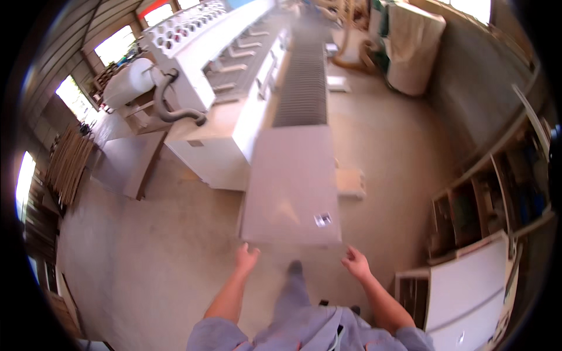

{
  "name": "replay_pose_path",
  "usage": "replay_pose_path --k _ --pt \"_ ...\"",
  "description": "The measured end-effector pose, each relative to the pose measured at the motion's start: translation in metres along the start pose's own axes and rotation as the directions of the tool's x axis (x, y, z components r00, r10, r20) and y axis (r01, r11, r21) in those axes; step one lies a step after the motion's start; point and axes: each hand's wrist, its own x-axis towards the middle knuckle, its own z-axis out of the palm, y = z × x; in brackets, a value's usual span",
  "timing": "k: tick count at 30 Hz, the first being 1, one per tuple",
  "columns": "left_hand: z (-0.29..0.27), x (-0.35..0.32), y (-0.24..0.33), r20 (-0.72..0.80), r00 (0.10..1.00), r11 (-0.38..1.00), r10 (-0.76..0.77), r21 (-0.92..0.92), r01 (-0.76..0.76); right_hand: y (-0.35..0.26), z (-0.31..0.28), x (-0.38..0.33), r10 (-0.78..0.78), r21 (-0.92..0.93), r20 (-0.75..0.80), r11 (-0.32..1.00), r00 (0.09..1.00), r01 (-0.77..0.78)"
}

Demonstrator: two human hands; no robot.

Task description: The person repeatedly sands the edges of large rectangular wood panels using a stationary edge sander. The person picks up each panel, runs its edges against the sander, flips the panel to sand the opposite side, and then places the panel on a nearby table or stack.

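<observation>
A flat greyish-pink panel [290,175] lies in front of me, its far end on a ribbed conveyor [301,88]. A small black-and-white label [322,220] is stuck near its right near corner. My left hand [247,258] is just below the panel's left near corner, thumb and finger apart; whether a fingertip touches the edge I cannot tell. Just off the right near corner is my right hand [356,264], its fingers apart and nothing visible in them. Both forearms reach forward from grey sleeves.
Along the conveyor's left side runs a long white machine [213,140]. Left of it are a large board [130,162] and stacked strips [69,161]. A shelf unit [474,205] and white-topped cabinet [468,286] stand at right. A large wrapped bag [414,50] is farther back.
</observation>
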Motion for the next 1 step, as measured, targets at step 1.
replay_pose_path --k 1 --pt "-0.0015 0.0242 0.0018 0.082 0.996 0.998 -0.02 0.061 0.015 0.0125 0.0119 0.021 0.028 -0.034 -0.067 0.999 0.997 -0.03"
